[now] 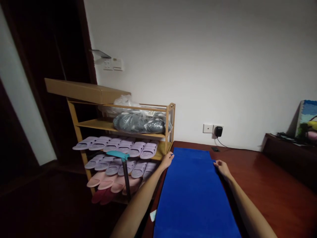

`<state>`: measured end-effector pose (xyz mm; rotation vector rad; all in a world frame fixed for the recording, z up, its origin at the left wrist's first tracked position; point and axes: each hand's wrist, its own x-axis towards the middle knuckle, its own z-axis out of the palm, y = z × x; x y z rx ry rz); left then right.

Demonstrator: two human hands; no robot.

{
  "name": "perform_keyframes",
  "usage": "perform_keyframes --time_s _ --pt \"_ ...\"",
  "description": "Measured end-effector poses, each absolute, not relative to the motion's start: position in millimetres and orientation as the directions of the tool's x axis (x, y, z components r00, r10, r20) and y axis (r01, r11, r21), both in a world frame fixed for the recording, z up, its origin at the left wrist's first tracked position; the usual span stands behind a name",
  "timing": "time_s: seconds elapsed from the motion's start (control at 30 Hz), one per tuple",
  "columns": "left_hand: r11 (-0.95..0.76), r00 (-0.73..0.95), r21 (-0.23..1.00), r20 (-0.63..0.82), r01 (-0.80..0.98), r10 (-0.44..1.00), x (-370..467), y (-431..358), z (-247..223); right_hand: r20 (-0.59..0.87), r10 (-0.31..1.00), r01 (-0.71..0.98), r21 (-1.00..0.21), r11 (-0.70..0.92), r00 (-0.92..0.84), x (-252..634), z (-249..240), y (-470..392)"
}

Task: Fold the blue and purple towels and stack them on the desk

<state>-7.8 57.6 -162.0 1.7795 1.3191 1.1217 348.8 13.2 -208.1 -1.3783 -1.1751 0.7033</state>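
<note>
A long blue cloth (193, 195) lies flat on the reddish-brown table (262, 185), running from the bottom of the view toward the wall. On its left edge, near the far end, my left hand (167, 160) pinches the fabric. My right hand (222, 168) pinches a small corner that sticks out at the right edge. A small pale tag (153, 216) shows at the cloth's lower left side.
Left of the table stands a wooden rack (170, 115) with lilac slippers (149, 149), bagged items (138, 122) and a cardboard box (81, 91). A teal-topped handle (118, 154) rises before it. A black plug (218, 131) and a painting (308, 120) are farther right.
</note>
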Motion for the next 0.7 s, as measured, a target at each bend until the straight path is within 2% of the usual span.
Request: perform_keyframes --time_s 0.17,0.37,0.7 --pt "-0.317 0.144 0.852 0.283 0.415 0.948 -8 56 -172 0.186 0.934 0.257 -0.961 0.107 0.304 360 -211 4" --pt "-0.367 0.137 0.882 0.341 0.297 0.930 -6 38 -160 0.172 0.951 0.198 -0.972 0.122 0.257 361 -186 -33" --pt "-0.488 0.116 0.873 0.486 -0.008 0.866 -20 -17 -67 0.340 0.911 0.048 -0.940 0.338 0.235 361 -80 -105"
